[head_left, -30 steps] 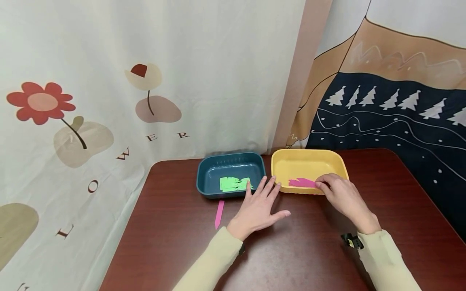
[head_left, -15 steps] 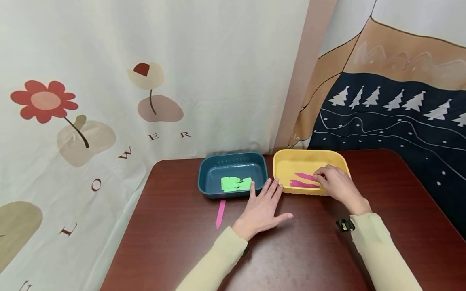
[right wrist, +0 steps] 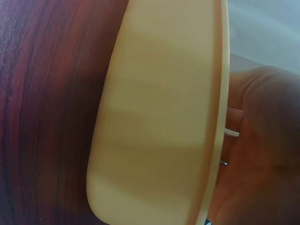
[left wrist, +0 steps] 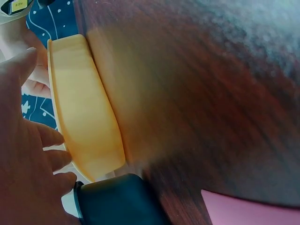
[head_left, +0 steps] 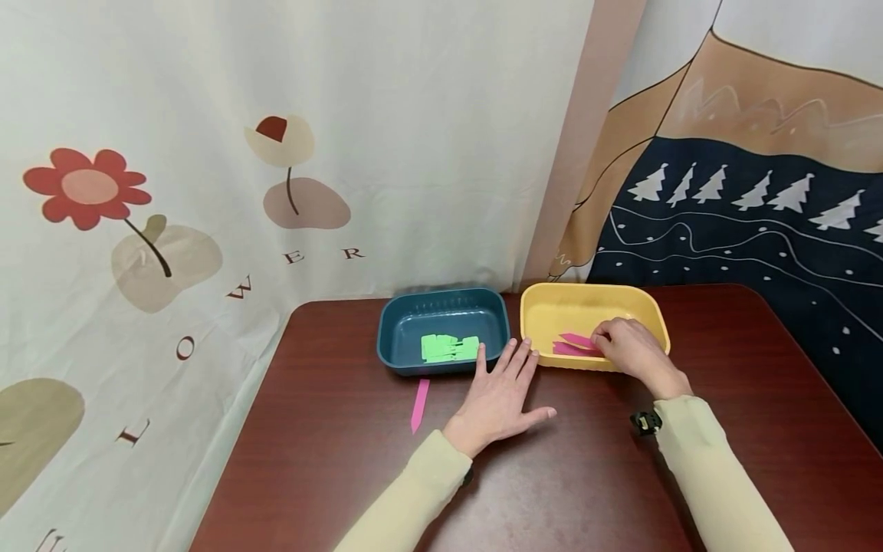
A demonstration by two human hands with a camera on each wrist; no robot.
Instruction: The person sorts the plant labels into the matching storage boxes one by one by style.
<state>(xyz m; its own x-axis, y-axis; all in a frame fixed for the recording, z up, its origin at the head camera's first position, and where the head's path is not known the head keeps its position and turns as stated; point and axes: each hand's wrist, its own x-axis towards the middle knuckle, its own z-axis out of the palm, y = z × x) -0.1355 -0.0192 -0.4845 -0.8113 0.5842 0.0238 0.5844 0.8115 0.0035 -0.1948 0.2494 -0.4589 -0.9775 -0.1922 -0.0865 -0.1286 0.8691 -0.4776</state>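
In the head view my right hand [head_left: 635,353] reaches over the front rim of a yellow tray [head_left: 614,299]. Thumb and fingertips pinch a pink pointed strip [head_left: 574,338], flat like a plant label, just above more pink strips [head_left: 571,349] in the tray. My left hand [head_left: 493,406] is spread, fingers straight, with fingertips at the neighbouring rims of the yellow tray and a dark blue tray [head_left: 441,297]. Bright green flat pieces [head_left: 441,349] lie in the blue tray. The right wrist view shows the yellow tray's outer wall [right wrist: 154,117], which hides the right fingertips.
A single pink strip [head_left: 420,406] lies on the brown table [head_left: 310,460] before the blue tray. Printed curtains [head_left: 428,153] hang behind the table. Both trays stand side by side near its back edge.
My right hand has lifted slightly and moved back, drawing one pink strip apart from the pile, then bringing it closer to the others again. The left hand stays spread at the tray rims.
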